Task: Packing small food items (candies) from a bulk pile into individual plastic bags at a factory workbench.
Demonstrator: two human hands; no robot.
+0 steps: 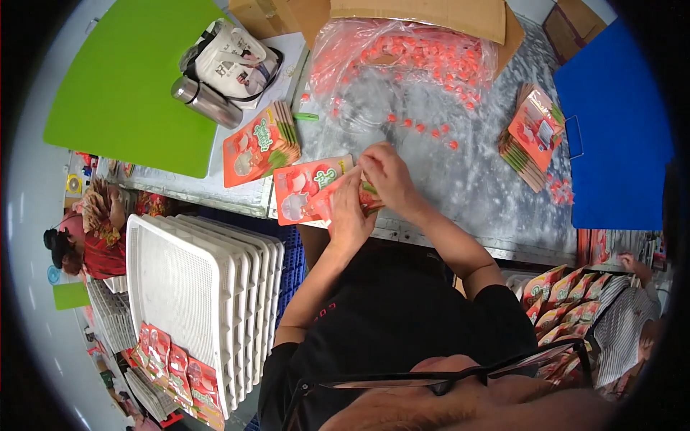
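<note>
Fingers (349, 187) of the left hand (348, 219) are clasping a red pouch (327, 198) over the surface's (460, 190) near edge; right hand's (389, 181) fingers are bunching at its top, grip unclear. Red pieces (420, 128) are lying beyond, stacked pouches (533, 133) far right.

Red printed pouch (328, 195), slanted

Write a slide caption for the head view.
Left hand holding a red pouch, right hand close beside it, at a metal table with small red pieces scattered beyond.
</note>
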